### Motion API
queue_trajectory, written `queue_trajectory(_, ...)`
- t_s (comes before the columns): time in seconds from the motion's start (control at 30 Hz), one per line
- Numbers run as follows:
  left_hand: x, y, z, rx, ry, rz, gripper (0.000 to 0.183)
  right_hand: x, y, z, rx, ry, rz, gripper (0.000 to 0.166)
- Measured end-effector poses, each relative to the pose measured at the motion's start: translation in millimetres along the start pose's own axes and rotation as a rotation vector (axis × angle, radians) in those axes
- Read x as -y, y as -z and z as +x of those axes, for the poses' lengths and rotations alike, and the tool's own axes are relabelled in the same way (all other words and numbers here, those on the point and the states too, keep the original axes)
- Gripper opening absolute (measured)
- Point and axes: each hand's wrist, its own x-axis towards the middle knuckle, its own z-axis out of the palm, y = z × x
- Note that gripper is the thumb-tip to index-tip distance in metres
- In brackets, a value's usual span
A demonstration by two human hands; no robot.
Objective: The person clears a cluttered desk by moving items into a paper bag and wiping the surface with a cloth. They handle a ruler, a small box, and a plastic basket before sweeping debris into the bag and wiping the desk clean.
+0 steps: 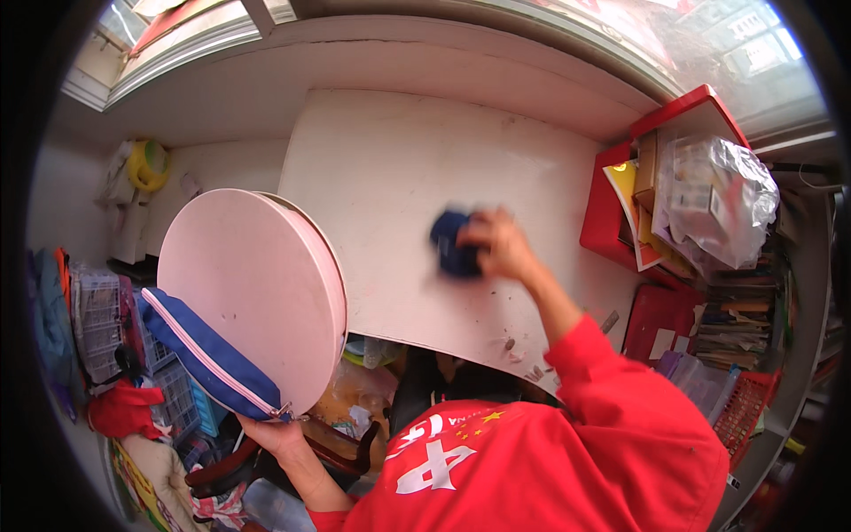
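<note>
My left hand (271,433) grips the lower edge of a round pink box or lid (246,292), held tilted at the left over the desk's edge. A blue zippered pouch (213,359) with a pink-and-white zipper lies across its lower left side, its metal pull near my left hand. My right hand (500,245), blurred, holds a bunched dark blue cloth (453,245) on the white desktop (392,159). Small crumbs and debris (510,344) lie near the desk's front edge, below my right hand.
A red bin (602,213) with papers and a clear plastic bag (725,199) stands at the right, near stacked books (738,332) and a red basket (748,412). A yellow-green round object (147,165) is at the left. Wire baskets (100,326) and a chair (226,471) are at the lower left.
</note>
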Motion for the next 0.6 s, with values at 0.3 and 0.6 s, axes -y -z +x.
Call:
queue_trajectory(0.3, 12, -15, 23, 0.12, 0.074, 0.084, 0.05, -71, 105, 24, -0.575, -0.432, -0.433, 0.034)
queue_trajectory(0.6, 10, -1, 30, 0.132, 0.089, 0.068, 0.048, -26, 34, 53, 0.051, -0.244, 0.025, 0.027)
